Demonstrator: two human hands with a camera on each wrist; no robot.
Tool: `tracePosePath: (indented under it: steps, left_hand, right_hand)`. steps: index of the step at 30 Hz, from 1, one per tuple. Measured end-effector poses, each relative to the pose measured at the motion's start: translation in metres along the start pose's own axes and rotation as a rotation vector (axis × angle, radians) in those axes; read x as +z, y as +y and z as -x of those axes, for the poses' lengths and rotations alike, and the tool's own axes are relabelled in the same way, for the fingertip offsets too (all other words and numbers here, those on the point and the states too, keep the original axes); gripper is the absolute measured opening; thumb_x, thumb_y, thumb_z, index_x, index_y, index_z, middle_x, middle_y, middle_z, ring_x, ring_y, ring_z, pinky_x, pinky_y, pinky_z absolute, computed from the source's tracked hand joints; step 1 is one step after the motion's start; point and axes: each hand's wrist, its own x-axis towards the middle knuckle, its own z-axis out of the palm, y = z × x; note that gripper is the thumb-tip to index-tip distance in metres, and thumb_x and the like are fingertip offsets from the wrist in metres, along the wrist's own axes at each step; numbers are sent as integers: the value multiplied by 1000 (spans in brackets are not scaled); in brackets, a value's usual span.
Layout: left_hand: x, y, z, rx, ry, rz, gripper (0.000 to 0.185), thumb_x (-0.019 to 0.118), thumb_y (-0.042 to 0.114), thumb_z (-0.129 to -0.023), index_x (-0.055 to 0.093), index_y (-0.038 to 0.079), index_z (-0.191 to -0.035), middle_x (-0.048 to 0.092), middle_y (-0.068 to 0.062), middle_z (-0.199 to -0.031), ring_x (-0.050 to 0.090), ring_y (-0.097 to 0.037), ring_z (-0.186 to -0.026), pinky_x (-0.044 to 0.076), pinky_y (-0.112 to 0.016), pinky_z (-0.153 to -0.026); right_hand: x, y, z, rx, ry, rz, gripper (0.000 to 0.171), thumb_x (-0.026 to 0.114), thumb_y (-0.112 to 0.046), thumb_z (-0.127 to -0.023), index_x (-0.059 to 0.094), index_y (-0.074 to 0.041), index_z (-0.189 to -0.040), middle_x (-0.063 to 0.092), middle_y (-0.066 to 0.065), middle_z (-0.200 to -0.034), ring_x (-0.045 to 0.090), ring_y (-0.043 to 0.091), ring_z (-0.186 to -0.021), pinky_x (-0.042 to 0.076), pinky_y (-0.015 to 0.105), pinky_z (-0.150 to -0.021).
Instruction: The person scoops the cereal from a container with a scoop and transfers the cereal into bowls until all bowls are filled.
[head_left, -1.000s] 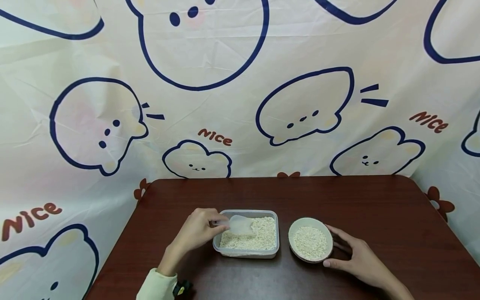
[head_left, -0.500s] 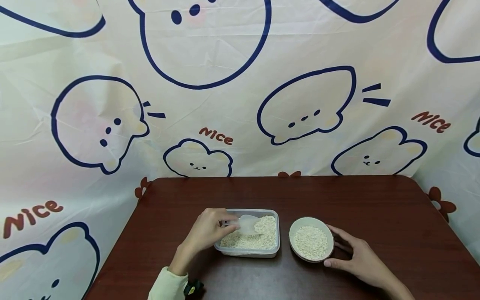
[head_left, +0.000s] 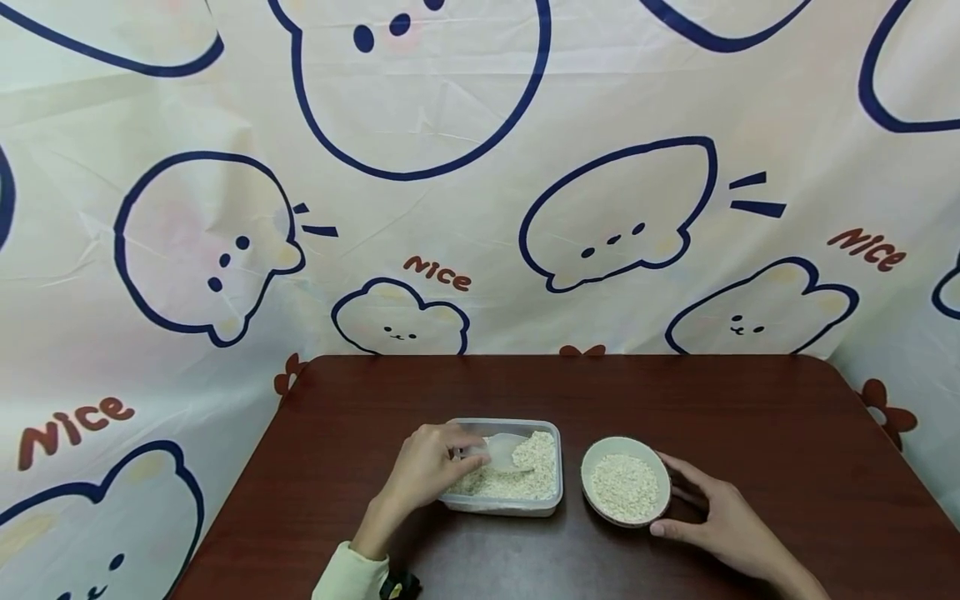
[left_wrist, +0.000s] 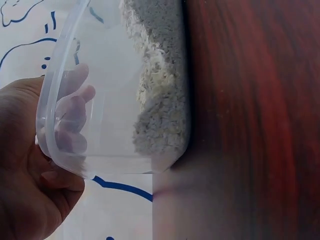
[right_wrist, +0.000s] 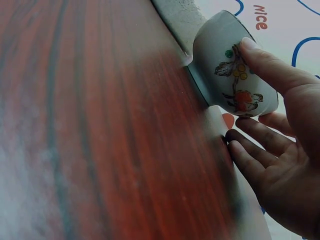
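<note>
Plastic scoop (head_left: 501,451), pinched by our left hand (head_left: 427,465) at nine o'clock of the bowl (head_left: 626,491) our right hand's (head_left: 712,521) loose thumb touches, may spill rice (head_left: 517,471) if tilted.

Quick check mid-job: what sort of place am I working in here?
Probably a home tabletop set up for recording: a dark wooden table backed by a cartoon-bear cloth, with a clear rice container and a small rice bowl.

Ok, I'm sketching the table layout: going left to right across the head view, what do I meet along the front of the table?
Left hand pinching a clear scoop → clear tub of rice → round bowl → right hand touching the bowl, all on the brown table.
</note>
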Motion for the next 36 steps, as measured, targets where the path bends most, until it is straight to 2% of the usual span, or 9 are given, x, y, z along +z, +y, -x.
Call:
tracePosePath:
  steps: [6, 12, 26, 36]
  left_hand:
    - [2, -2, 3, 30, 26, -4, 15, 89, 27, -89, 87, 19, -101, 80, 6, -93, 48, 5, -63, 45, -21, -61]
    - [4, -4, 4, 58, 49, 6, 15, 89, 28, -88, 87, 19, -101, 81, 5, -94, 52, 6, -64, 46, -20, -61]
    - [-2, -6, 4, 45, 16, 169, 16, 86, 25, -93, 86, 15, -105, 78, 6, -92, 52, 2, -68, 48, -20, -60]
    - [-8, -12, 6, 77, 55, 259, 10, 87, 18, -91, 86, 14, -100, 67, 8, -77, 50, 2, -64, 47, -21, -56]
  right_hand:
    - [-1, -1, 1, 15, -12, 5, 92, 93, -40, -83, 48, -23, -161, 57, 15, -158, 52, -13, -131, 52, 15, -97]
    - [-1, 0, 1, 26, -17, 1, 92, 93, -41, -82, 48, -23, -161, 57, 15, -159, 51, -14, -132, 52, 15, -97]
    - [-1, -1, 0, 16, -16, -12, 91, 93, -39, -83, 49, -22, -161, 57, 16, -158, 52, -13, -131, 52, 15, -97]
    - [-2, -2, -1, 24, -26, -11, 91, 93, -40, -84, 48, -22, -161, 57, 17, -158, 53, -12, -130, 53, 15, -97]
